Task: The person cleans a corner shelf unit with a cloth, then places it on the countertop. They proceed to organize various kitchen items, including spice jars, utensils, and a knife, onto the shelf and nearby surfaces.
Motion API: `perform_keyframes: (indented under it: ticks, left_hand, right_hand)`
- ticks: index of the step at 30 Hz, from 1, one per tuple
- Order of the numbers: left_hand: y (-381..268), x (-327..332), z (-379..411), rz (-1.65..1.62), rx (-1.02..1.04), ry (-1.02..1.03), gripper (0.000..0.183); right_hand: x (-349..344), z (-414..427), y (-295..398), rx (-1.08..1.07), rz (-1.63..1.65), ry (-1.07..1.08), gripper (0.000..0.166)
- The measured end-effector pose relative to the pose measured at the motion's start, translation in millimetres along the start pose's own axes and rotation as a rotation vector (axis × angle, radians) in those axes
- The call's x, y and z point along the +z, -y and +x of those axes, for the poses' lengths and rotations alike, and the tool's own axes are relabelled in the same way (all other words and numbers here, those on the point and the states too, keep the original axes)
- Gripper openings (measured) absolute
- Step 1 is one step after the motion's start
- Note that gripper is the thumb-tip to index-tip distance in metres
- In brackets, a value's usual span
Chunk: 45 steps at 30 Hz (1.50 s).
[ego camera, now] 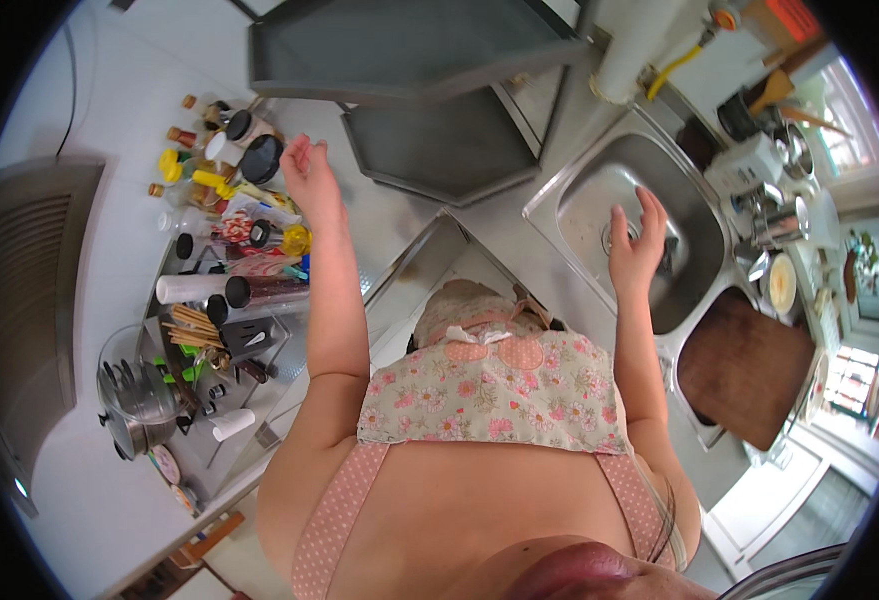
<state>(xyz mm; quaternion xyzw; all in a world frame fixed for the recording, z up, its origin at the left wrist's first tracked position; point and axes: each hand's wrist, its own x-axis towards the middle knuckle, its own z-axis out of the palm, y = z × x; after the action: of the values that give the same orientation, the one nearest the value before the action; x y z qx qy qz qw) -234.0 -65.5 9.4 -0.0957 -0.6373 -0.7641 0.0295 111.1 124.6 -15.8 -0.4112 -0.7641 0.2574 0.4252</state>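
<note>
My left hand [309,180] is raised, palm turned up, and no object shows in it. In the view it lies just right of a black-lidded jar [261,159] and left of a dark two-level rack; whether it touches the jar I cannot tell. The rack's upper tray [409,52] overhangs its lower tray [447,146]. My right hand [636,247] appears over the stainless steel sink [691,195], thumb and fingers apart, with nothing held. Behind its fingers the sink drain [610,236] is partly covered.
Bottles and condiments crowd the left counter, near a paper roll [191,289], chopsticks [193,328] and a steel pot [139,405]. A brown wooden board [743,367] covers the second basin. A yellow hose [672,71] runs by the wall. Below me hangs my floral apron [484,397].
</note>
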Motion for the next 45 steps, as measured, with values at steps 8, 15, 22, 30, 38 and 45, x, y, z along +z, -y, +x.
perform_keyframes:
  ticks: [8, 15, 22, 30, 38, 45]
  left_hand:
    - [-91.9, 0.4, 69.7, -0.101, 0.094, -0.09, 0.04]
    - [-125.1, 32.2, 156.2, 0.103, 0.17, 0.136, 0.069]
    - [-124.0, 81.8, 220.3, 0.273, 0.201, 0.363, 0.079]
    - [-109.8, 84.4, 272.4, 0.32, 0.195, 0.238, 0.027]
    - [-98.6, 78.2, 326.3, 0.413, 0.284, 0.075, 0.022]
    - [-92.5, 72.9, 375.9, 0.648, 0.341, -0.006, 0.026]
  right_hand:
    - [103.8, 76.9, 42.5, 0.119, 0.483, 0.019, 0.05]
    - [138.8, 78.4, 35.1, 0.16, 0.607, 0.062, 0.045]
    - [157.0, 91.3, 31.2, 0.155, 0.757, 0.012, 0.033]
    - [192.0, 139.4, 35.1, 0.261, 0.765, 0.066, 0.034]
    - [231.1, 184.0, 58.6, 0.318, 0.58, 0.236, 0.049]
    - [266.4, 224.6, 85.5, 0.472, 0.51, 0.353, 0.057]
